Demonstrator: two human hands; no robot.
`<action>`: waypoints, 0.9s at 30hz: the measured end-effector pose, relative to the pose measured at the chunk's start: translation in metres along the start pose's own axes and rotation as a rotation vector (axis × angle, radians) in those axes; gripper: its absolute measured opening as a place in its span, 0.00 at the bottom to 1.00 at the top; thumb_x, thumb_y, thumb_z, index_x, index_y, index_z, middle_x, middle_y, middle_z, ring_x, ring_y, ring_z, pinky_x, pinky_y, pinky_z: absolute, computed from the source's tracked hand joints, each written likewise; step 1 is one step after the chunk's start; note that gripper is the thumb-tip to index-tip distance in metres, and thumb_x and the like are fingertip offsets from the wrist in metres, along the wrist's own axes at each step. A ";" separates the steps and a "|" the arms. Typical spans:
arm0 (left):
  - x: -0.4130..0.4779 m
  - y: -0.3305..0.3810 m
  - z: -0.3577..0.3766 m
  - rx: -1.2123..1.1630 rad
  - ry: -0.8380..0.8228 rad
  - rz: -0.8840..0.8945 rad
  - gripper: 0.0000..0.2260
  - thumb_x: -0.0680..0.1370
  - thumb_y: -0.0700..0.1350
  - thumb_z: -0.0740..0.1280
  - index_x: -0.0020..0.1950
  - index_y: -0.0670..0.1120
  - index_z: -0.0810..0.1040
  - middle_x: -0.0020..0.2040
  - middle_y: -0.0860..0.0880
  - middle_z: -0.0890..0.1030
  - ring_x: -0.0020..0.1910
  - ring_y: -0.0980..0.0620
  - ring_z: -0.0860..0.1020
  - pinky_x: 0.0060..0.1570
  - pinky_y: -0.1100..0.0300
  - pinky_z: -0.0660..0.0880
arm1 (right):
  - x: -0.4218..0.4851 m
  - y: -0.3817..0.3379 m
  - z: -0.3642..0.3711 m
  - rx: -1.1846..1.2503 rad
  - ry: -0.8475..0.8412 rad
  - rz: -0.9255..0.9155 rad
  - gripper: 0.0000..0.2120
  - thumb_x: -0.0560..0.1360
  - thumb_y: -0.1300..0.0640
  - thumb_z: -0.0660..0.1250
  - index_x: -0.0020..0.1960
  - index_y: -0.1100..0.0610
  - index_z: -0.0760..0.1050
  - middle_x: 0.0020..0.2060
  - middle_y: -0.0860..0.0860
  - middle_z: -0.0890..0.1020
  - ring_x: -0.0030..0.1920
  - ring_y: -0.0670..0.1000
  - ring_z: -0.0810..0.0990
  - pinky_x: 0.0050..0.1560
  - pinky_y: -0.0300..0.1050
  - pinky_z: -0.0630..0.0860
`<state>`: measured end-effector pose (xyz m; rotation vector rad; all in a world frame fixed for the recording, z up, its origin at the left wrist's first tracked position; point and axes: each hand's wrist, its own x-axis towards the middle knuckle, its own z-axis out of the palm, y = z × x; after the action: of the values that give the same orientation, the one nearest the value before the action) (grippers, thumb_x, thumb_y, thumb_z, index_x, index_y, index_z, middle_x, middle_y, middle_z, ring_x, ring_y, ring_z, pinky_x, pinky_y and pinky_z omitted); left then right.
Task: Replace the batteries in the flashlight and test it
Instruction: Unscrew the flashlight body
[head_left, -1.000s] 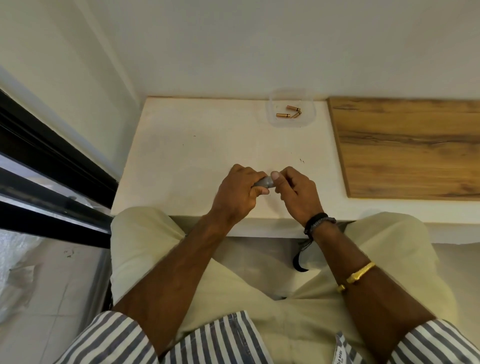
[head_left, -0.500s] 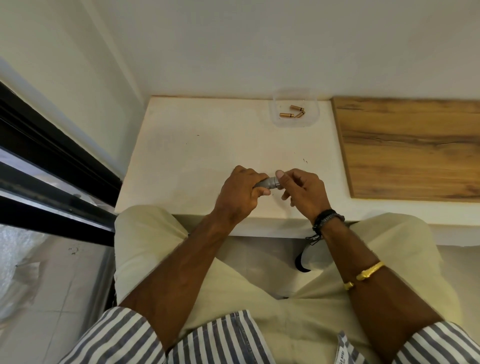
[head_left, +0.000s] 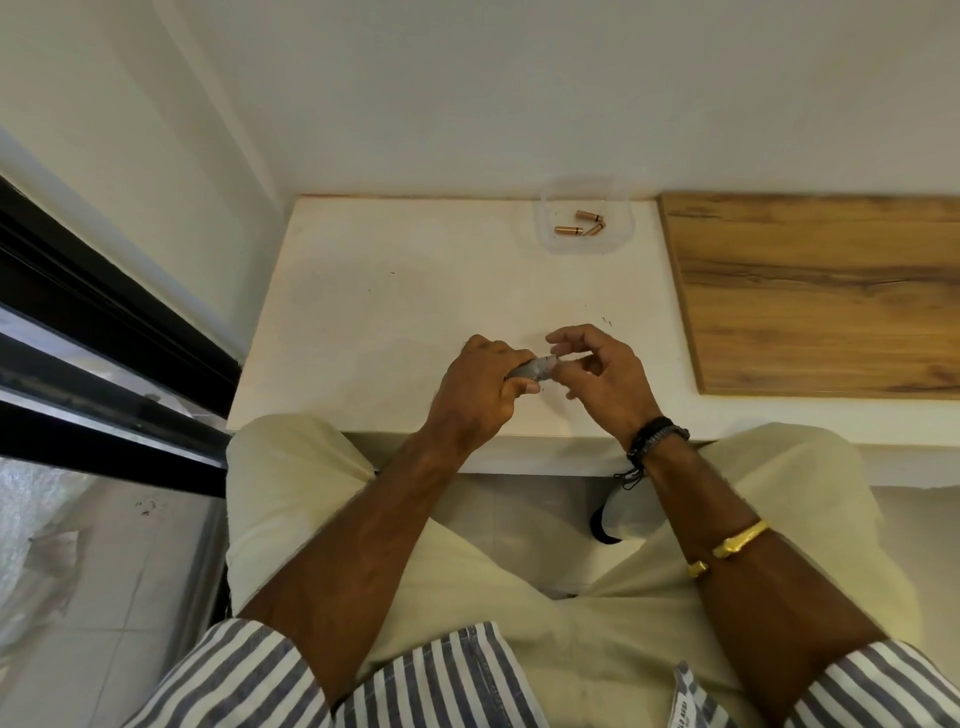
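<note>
A small grey metal flashlight (head_left: 535, 368) is held just above the front part of the white table (head_left: 395, 291). My left hand (head_left: 480, 387) grips its body, which hides most of it. My right hand (head_left: 602, 371) meets its right end, with thumb and forefinger pinching that end and the other fingers loosely spread. Three copper-coloured batteries (head_left: 582, 224) lie in a clear plastic container (head_left: 621, 234) at the back of the table, well away from both hands.
A wooden board (head_left: 821, 296) covers the table's right side. A white wall runs behind the table and a dark window frame (head_left: 104, 332) stands to the left. My knees in pale trousers sit under the front edge.
My right hand has loosened and rolled at the flashlight's end, its fingers now more spread. The left hand keeps the same grip. The view has shifted slightly.
</note>
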<state>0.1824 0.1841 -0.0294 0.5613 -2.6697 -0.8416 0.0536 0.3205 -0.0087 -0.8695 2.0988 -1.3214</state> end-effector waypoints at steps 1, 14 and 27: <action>0.000 0.000 0.000 0.003 0.005 0.004 0.11 0.79 0.49 0.68 0.59 0.47 0.81 0.49 0.47 0.84 0.47 0.53 0.70 0.46 0.58 0.67 | 0.000 0.000 0.001 -0.016 0.025 0.029 0.06 0.78 0.50 0.71 0.54 0.49 0.81 0.47 0.46 0.85 0.41 0.46 0.85 0.38 0.36 0.80; 0.001 -0.002 -0.002 -0.008 0.026 -0.016 0.11 0.79 0.48 0.69 0.59 0.46 0.82 0.49 0.47 0.85 0.48 0.52 0.70 0.47 0.58 0.66 | -0.003 0.001 -0.002 -0.054 -0.034 -0.153 0.12 0.75 0.67 0.72 0.55 0.54 0.83 0.51 0.49 0.84 0.51 0.47 0.82 0.51 0.52 0.83; 0.001 -0.003 0.000 0.002 -0.001 0.014 0.11 0.79 0.51 0.67 0.56 0.47 0.82 0.46 0.48 0.84 0.45 0.50 0.72 0.46 0.55 0.70 | 0.000 0.006 -0.001 -0.065 0.015 -0.057 0.08 0.78 0.55 0.72 0.55 0.56 0.84 0.43 0.49 0.86 0.40 0.48 0.84 0.41 0.49 0.84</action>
<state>0.1825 0.1818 -0.0311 0.5422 -2.6724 -0.8355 0.0520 0.3230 -0.0135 -0.9559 2.1537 -1.2988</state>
